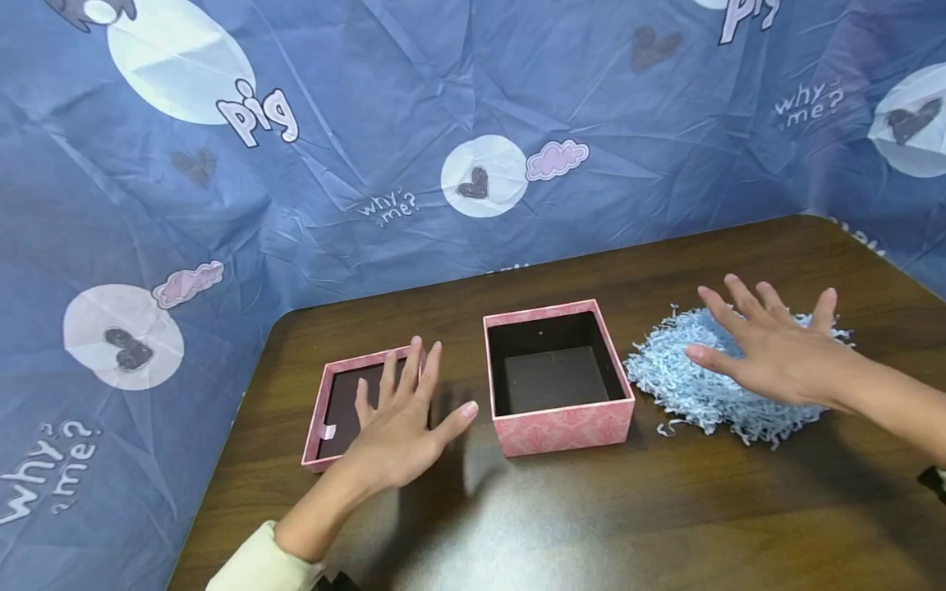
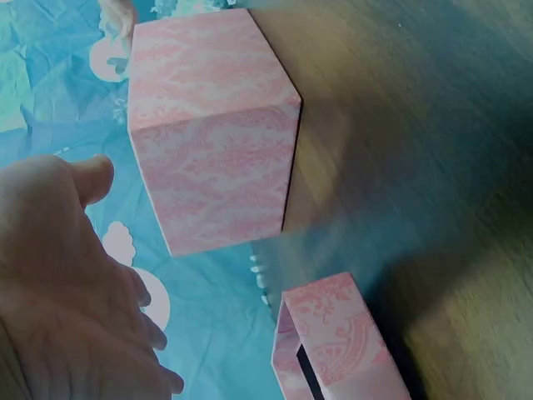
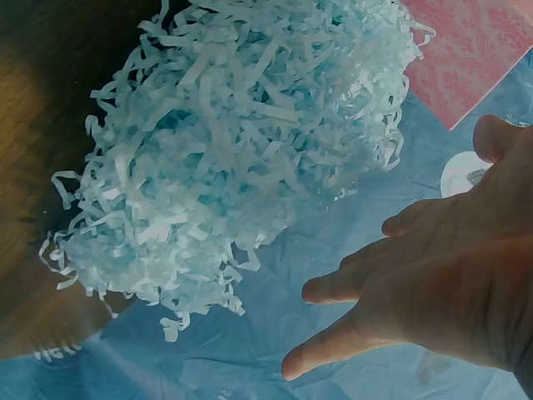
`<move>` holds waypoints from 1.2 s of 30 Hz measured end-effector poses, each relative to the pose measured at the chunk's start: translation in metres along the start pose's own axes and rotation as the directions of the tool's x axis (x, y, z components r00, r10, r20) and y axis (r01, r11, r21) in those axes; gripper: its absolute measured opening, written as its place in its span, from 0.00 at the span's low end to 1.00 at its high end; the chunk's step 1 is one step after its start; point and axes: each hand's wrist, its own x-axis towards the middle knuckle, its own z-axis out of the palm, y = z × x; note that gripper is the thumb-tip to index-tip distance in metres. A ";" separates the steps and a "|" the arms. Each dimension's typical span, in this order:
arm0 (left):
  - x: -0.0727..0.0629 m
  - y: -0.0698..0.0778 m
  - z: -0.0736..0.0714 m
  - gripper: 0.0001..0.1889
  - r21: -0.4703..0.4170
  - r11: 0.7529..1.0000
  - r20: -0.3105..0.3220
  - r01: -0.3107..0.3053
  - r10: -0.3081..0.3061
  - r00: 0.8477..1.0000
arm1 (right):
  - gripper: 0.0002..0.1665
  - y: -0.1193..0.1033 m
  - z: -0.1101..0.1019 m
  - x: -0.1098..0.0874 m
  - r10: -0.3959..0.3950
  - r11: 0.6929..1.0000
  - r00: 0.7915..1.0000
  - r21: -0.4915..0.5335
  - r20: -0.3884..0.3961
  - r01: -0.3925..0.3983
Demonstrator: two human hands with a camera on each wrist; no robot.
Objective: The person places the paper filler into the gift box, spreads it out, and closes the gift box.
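Note:
A pink patterned box [image 1: 565, 428] with a dark, bare inside stands open in the middle of the table. To its left the pink box lid [image 1: 323, 408] lies inside up, a small white tag at its edge. My left hand [image 1: 399, 443] hovers with spread fingers between lid and box, overlapping the lid in the head view. On the box's right sits a heap of light blue shredded paper [image 1: 687, 386]. Over that heap my right hand [image 1: 787, 357] is held with fingers spread; the right wrist view shows the shredded paper [image 3: 225, 150] apart from the fingers.
The brown wooden table [image 1: 665, 509] has rounded far corners. Behind it and along its left side hangs a blue printed cloth [image 1: 355, 107]. A few loose paper strands [image 1: 671, 427] lie between the heap and the box.

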 end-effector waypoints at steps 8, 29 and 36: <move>0.000 0.004 0.002 0.46 -0.023 1.000 0.016 -0.011 0.011 1.000 | 0.52 0.007 -0.004 -0.001 0.011 1.000 1.000 -0.008 0.009 -0.011; -0.002 0.017 0.012 0.49 -0.142 0.987 -0.105 -0.074 0.059 0.993 | 0.57 0.022 -0.008 0.007 0.102 0.993 0.995 -0.068 0.010 -0.101; -0.002 0.022 0.016 0.47 -0.258 0.962 -0.137 -0.091 0.057 0.989 | 0.59 0.027 -0.008 0.009 0.084 0.996 0.996 -0.024 0.032 -0.084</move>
